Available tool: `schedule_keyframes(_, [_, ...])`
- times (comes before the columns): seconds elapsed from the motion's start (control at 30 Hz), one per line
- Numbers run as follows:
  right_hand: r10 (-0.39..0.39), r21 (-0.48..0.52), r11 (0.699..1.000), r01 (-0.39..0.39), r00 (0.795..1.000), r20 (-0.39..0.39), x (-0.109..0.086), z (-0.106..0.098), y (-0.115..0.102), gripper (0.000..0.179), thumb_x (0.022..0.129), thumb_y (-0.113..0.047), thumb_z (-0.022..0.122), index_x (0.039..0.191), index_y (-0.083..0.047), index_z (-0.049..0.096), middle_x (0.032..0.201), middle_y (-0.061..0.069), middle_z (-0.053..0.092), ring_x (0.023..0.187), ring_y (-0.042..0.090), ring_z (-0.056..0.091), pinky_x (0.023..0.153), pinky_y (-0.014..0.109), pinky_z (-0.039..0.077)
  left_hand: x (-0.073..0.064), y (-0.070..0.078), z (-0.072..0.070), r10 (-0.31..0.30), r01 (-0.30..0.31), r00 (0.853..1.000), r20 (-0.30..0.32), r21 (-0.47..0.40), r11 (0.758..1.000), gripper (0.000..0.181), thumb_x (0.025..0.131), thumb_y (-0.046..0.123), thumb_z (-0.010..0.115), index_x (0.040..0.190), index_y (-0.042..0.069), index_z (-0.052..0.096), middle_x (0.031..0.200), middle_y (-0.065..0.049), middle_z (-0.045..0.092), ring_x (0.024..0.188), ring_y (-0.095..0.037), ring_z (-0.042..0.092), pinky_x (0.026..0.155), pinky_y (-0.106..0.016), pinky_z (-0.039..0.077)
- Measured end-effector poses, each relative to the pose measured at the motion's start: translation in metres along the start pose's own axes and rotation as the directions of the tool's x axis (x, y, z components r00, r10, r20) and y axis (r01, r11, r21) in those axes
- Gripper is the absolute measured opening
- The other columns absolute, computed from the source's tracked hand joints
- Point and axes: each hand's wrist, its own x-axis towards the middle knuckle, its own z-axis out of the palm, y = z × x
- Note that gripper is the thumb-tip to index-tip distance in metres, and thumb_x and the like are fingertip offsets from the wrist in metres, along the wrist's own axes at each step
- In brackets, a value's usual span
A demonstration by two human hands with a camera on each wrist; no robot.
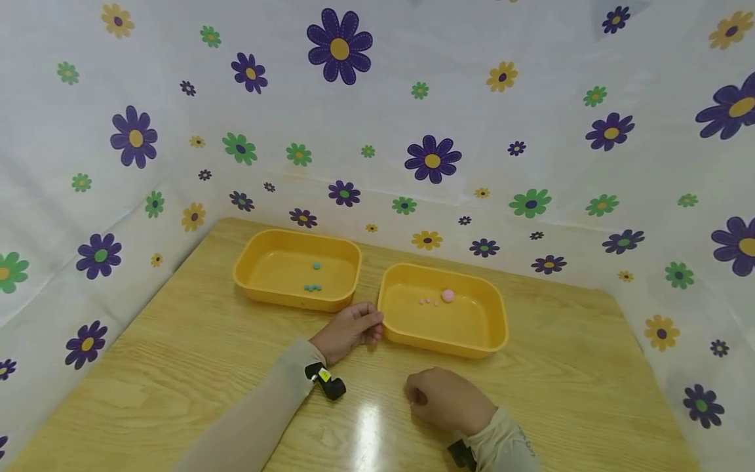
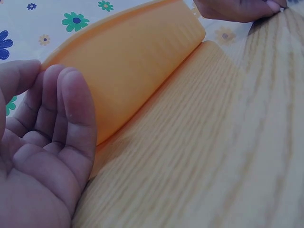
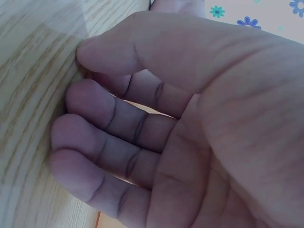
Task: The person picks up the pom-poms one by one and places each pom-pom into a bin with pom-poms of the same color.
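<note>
My left hand (image 1: pixel 348 331) pinches the near left corner of the right-hand yellow tray (image 1: pixel 442 342) by its rim. In the left wrist view the thumb and fingers (image 2: pixel 76 102) meet at that tray's edge. Inside lie one larger pink ball (image 1: pixel 448 295) and three tiny pink balls (image 1: pixel 428 301). My right hand (image 1: pixel 451 398) rests on the table in front of this tray, fingers curled. The right wrist view shows its thumb (image 3: pixel 109 54) close to the index fingertip at the table surface; whether something tiny sits between them is hidden.
A second yellow tray (image 1: pixel 289 299) stands to the left, holding one larger blue-green ball (image 1: pixel 316 266) and several small ones (image 1: pixel 312 288). The wooden table (image 1: pixel 566 393) ends at a white flower-printed sheet (image 1: pixel 377 111) behind and on both sides.
</note>
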Motion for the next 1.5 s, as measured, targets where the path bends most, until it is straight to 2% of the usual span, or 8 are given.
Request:
schedule_keyframes(0.53, [-0.058, 0.026, 0.998, 0.059, 0.998, -0.036, 0.002, 0.003, -0.002, 0.02, 0.087, -0.005, 0.069, 0.078, -0.019, 0.058, 0.067, -0.015, 0.045, 0.06, -0.001, 0.041, 0.056, 0.02, 0.038, -0.002, -0.003, 0.0, -0.002, 0.002, 1.0, -0.006, -0.005, 1.0, 0.016, 0.109, 0.017, 0.054, 0.096, 0.008, 0.057, 0.088, -0.002, 0.062, 0.079, -0.012, 0.06, 0.067, -0.024, 0.054])
schedule_keyframes(0.8, [-0.079, -0.015, 0.997, 0.077, 0.965, -0.249, 0.003, 0.0, 0.002, 0.021, 0.087, -0.006, 0.067, 0.079, -0.023, 0.057, 0.071, -0.015, 0.047, 0.064, 0.001, 0.045, 0.059, 0.02, 0.041, 0.0, -0.003, 0.003, 0.002, -0.002, 1.0, -0.004, -0.011, 1.0, 0.016, 0.109, 0.016, 0.054, 0.095, 0.009, 0.057, 0.088, -0.001, 0.061, 0.078, -0.012, 0.06, 0.067, -0.024, 0.054])
schedule_keyframes(0.9, [-0.094, 0.005, 0.994, 0.105, 0.911, -0.401, 0.003, -0.005, 0.006, 0.021, 0.09, -0.003, 0.066, 0.081, -0.021, 0.061, 0.075, -0.015, 0.051, 0.069, 0.002, 0.048, 0.062, 0.021, 0.044, 0.002, -0.003, 0.005, 0.007, -0.007, 1.0, 0.005, -0.01, 1.0, 0.016, 0.109, 0.016, 0.054, 0.095, 0.009, 0.057, 0.087, -0.001, 0.061, 0.078, -0.012, 0.06, 0.067, -0.024, 0.055])
schedule_keyframes(1.07, [-0.084, -0.015, 0.995, 0.1, 0.727, -0.681, 0.005, -0.029, 0.02, 0.013, 0.092, 0.001, 0.067, 0.089, -0.012, 0.067, 0.081, -0.009, 0.059, 0.073, 0.005, 0.052, 0.063, 0.023, 0.049, 0.004, -0.002, 0.005, 0.018, -0.018, 1.0, 0.013, -0.009, 1.0, 0.016, 0.11, 0.015, 0.053, 0.096, 0.008, 0.057, 0.088, -0.002, 0.061, 0.078, -0.012, 0.06, 0.068, -0.024, 0.055])
schedule_keyframes(1.17, [0.036, 0.04, 0.999, -0.01, 0.681, -0.732, 0.007, -0.054, 0.033, 0.008, 0.095, -0.002, 0.065, 0.092, -0.009, 0.069, 0.081, -0.003, 0.062, 0.072, 0.01, 0.054, 0.063, 0.026, 0.05, 0.004, -0.001, 0.004, 0.02, -0.02, 1.0, 0.018, -0.01, 1.0, 0.016, 0.11, 0.016, 0.054, 0.096, 0.008, 0.057, 0.088, -0.002, 0.062, 0.079, -0.012, 0.061, 0.068, -0.024, 0.055])
schedule_keyframes(1.23, [0.109, 0.08, 0.994, -0.075, 0.684, -0.721, 0.011, -0.073, 0.042, 0.007, 0.096, -0.003, 0.063, 0.096, -0.005, 0.069, 0.083, 0.002, 0.065, 0.074, 0.015, 0.057, 0.066, 0.03, 0.052, 0.004, -0.001, 0.004, 0.018, -0.018, 1.0, 0.02, -0.008, 1.0, 0.016, 0.11, 0.016, 0.054, 0.096, 0.008, 0.057, 0.088, -0.002, 0.062, 0.079, -0.012, 0.061, 0.068, -0.024, 0.055])
schedule_keyframes(1.3, [0.165, 0.093, 0.986, -0.139, 0.708, -0.687, 0.016, -0.089, 0.051, 0.008, 0.096, -0.005, 0.062, 0.1, -0.003, 0.069, 0.087, 0.007, 0.066, 0.078, 0.02, 0.059, 0.071, 0.035, 0.054, 0.003, -0.002, 0.003, 0.015, -0.015, 1.0, 0.017, -0.007, 1.0, 0.016, 0.11, 0.016, 0.054, 0.096, 0.008, 0.057, 0.088, -0.002, 0.062, 0.079, -0.013, 0.061, 0.068, -0.024, 0.055])
schedule_keyframes(1.5, [0.236, 0.039, 0.967, -0.25, 0.833, -0.501, 0.04, -0.125, 0.074, 0.016, 0.094, -0.007, 0.064, 0.109, -0.001, 0.066, 0.096, 0.012, 0.068, 0.087, 0.028, 0.06, 0.083, 0.044, 0.056, 0.0, -0.001, 0.001, 0.008, -0.008, 1.0, -0.003, -0.001, 1.0, 0.016, 0.11, 0.014, 0.053, 0.095, 0.008, 0.056, 0.087, -0.001, 0.061, 0.078, -0.012, 0.06, 0.066, -0.024, 0.053])
